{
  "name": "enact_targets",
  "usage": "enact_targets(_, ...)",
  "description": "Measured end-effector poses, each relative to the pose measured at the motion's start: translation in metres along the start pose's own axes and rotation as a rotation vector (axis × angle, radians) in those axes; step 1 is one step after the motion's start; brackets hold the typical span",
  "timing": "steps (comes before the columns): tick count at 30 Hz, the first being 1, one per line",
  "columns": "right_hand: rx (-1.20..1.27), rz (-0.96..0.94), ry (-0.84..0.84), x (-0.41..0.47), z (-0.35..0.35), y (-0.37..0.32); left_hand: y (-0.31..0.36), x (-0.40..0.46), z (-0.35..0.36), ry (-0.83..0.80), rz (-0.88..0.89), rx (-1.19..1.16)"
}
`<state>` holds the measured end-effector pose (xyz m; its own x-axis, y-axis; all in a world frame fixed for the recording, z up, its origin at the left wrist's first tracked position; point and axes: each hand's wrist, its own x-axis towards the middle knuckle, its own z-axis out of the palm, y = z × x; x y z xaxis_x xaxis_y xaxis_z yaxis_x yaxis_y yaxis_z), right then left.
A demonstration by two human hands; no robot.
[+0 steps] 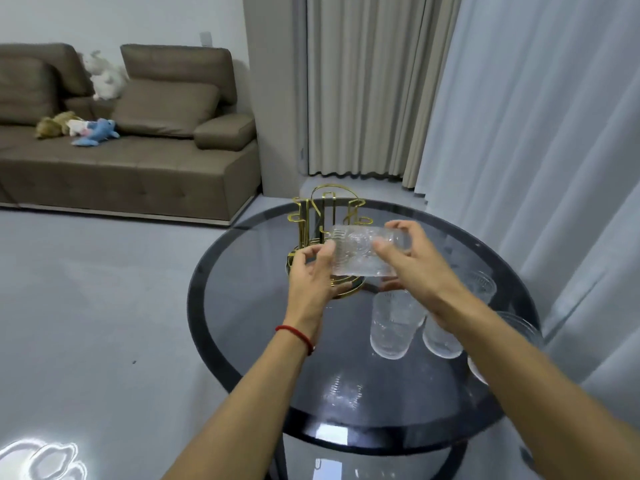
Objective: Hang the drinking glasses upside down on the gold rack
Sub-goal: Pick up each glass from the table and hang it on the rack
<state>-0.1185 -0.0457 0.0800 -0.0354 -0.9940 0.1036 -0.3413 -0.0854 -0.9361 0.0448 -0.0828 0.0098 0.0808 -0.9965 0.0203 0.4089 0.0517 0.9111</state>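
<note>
- A person holds a clear ribbed glass on its side in the air, directly in front of the gold rack standing on a round dark glass table.
- The right hand clasps one end of the glass, thumb on the near side and fingers curled over the top, so that end sits inside the grip.
- The left hand meets the other end, thumb and fingertips loosely spread and touching the rim; whether they press firmly cannot be told.
- The rack's hooks are bare.
- Nearer the camera than the rack, more glasses stand on the table, partly hidden beneath the right forearm.
- A red cord circles the left wrist.
- Well behind the rack, a brown sofa carries soft toys.
</note>
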Motion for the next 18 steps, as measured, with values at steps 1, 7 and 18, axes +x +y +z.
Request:
enact_targets(1,-0.045,-0.008,0.031,0.008,-0.005,-0.003,-0.009,0.005,-0.007,0.046,0.023,0.131)
enact_targets(7,-0.104,-0.065,0.326,0.085,-0.050,-0.022,-0.070,0.034,-0.050,0.051,0.344,1.291)
enact_targets(18,-0.318,-0.139,0.136,0.250,-0.003,-0.037,-0.107,0.045,-0.061,-0.130,0.277,1.595)
